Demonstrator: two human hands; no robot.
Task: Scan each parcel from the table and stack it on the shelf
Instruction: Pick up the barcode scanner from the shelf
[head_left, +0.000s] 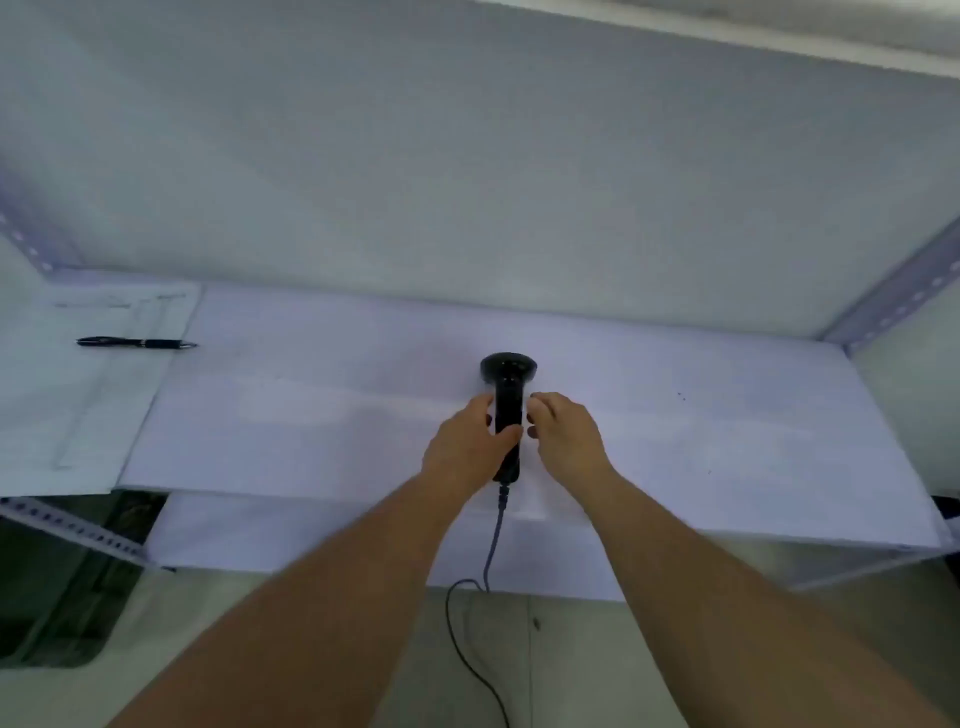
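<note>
two hands on barcode scanner (506, 384) lying on shelf (727, 441): left hand (467, 447) wraps handle, right hand (566, 436) curled against it. lift cleanly, keep cable (491, 551) unsnagged.

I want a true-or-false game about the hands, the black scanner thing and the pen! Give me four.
1. The left hand grips the scanner. True.
2. The pen lies right of the scanner. False: it lies far to its left, on a paper sheet.
3. A cable hangs from the scanner's handle. True.
4. The right hand holds the pen. False: it is beside the scanner.
</note>
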